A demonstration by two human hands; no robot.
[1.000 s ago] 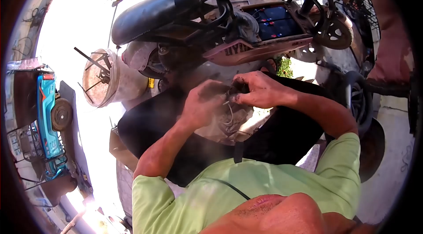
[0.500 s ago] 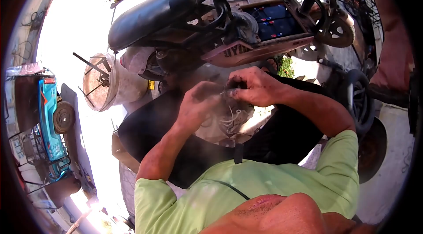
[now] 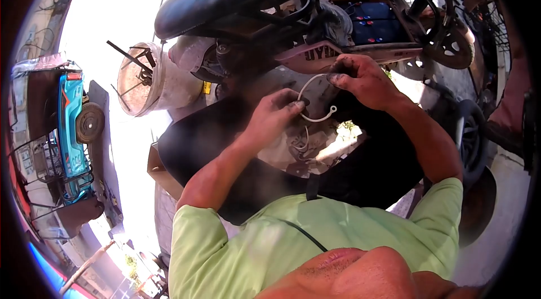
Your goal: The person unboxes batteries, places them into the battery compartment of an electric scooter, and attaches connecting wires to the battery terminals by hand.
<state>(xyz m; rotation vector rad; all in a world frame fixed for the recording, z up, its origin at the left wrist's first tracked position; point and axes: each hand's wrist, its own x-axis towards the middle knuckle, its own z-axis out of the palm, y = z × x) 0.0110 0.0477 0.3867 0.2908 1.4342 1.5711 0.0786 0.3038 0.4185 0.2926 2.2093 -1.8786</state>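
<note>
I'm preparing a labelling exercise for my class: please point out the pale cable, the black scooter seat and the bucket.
Pale cable (image 3: 319, 120), head view: on its lower curve, towards the ring end.
Black scooter seat (image 3: 217, 3), head view: middle of its cover.
Bucket (image 3: 179, 86), head view: on its outer side wall.

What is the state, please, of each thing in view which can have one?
White cable: curved, ring end free
Left hand: pinching the cable
Right hand: pinching the cable, fingertips smudged dark
Batteries: uncovered
Seat: fitted on the scooter
Bucket: holding metal rods
</note>
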